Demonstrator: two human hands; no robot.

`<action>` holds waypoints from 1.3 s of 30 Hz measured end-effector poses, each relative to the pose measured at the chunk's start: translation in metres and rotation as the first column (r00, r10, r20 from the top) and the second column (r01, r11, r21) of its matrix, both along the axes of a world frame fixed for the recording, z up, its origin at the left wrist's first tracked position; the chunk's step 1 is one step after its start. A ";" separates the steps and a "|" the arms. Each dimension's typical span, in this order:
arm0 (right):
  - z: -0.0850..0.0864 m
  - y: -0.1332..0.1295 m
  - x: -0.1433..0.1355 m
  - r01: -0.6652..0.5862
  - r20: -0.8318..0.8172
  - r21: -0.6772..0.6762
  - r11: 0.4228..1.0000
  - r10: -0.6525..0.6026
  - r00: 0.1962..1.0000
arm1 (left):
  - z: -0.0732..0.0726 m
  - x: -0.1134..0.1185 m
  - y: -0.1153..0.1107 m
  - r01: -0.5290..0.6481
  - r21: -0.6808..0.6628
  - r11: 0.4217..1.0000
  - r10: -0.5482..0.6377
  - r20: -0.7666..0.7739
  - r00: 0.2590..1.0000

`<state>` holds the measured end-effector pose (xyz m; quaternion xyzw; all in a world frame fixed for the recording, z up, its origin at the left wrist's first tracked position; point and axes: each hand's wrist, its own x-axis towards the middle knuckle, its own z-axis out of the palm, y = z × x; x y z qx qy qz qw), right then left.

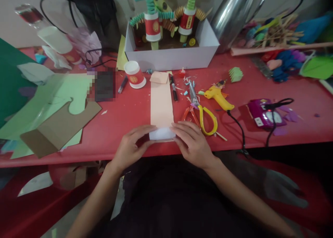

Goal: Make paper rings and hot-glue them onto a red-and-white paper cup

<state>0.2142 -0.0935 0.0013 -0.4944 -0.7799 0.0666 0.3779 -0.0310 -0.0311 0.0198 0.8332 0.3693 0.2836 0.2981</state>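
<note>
Just below frame centre, the left hand [133, 142] and right hand [194, 142] pinch the peach strip [161, 106], seemingly mid-fold; creasing calls for even pressure.

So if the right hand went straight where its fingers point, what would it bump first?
Probably the peach paper strip: the right hand is at its near end, though depth is unclear.

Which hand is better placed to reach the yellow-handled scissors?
Right, most likely. The scissors lie just beyond the right hand, while the left hand is across the paper strip. Both hold the strip's near end, so the right would probably need to let go first.
</note>
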 end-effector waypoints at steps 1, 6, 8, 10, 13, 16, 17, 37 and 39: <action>0.000 0.000 0.000 0.002 0.005 0.004 1.000 -0.002 1.000 | -0.001 -0.001 -0.001 -0.008 -0.004 1.000 0.008 0.011 1.000; -0.001 -0.002 -0.001 0.006 0.015 0.020 1.000 -0.006 1.000 | -0.005 0.000 -0.003 0.013 0.011 1.000 -0.014 0.057 0.998; 0.000 -0.004 0.000 -0.003 0.013 0.037 0.999 0.003 1.000 | -0.005 0.000 -0.003 0.029 0.011 1.000 -0.029 0.068 0.997; 0.001 -0.005 0.001 -0.021 0.023 0.053 0.998 0.020 1.000 | -0.004 0.000 -0.003 0.023 0.011 1.000 -0.023 0.066 0.998; 0.005 -0.004 0.002 -0.072 0.078 0.035 0.997 0.069 0.995 | -0.004 -0.001 -0.004 0.013 0.015 1.000 -0.014 0.044 0.999; 0.006 -0.001 0.004 -0.109 0.121 0.013 0.994 0.106 0.987 | -0.005 -0.001 -0.004 0.022 0.030 0.999 -0.022 0.020 1.000; 0.007 0.000 0.004 -0.114 0.128 0.017 0.993 0.110 0.986 | -0.006 -0.001 -0.004 0.019 0.037 0.999 -0.020 0.009 1.000; 0.013 0.013 0.001 -0.059 0.015 -0.140 0.988 0.062 0.998 | -0.001 0.005 0.016 0.104 0.378 0.920 -0.064 -0.116 0.991; 0.015 0.016 -0.001 -0.053 0.012 -0.165 0.985 0.056 0.998 | 0.001 0.007 0.018 0.061 0.277 0.959 -0.046 -0.061 0.997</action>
